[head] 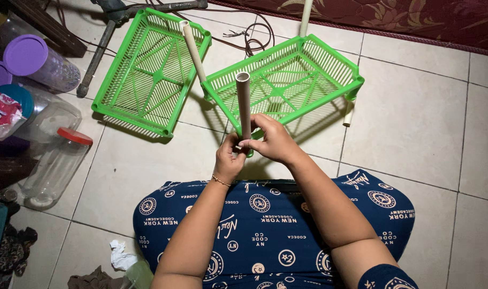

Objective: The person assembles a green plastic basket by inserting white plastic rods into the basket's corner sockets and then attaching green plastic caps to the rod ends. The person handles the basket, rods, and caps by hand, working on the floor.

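Observation:
A cream plastic tube (243, 101) stands upright at the near corner of a green slatted shelf tray (286, 80). My left hand (229, 158) grips the tube's lower end from the left. My right hand (273, 140) wraps around the same spot from the right, fingers closed on the tube and the tray's corner. The tray sits raised on other cream tubes, one at its far side (306, 16) and one at its right corner (349, 113). A second green tray (147, 72) lies flat on the tiled floor to the left, with another cream tube (193, 51) along its right edge.
Clear plastic jars with purple (27, 53), teal (13, 96) and red (74, 136) lids lie at the left. Dark cables (252, 37) and a metal stand (102, 45) lie behind the trays. A dark patterned rug (415, 16) borders the top. Crumpled paper (120, 257) lies by my knee.

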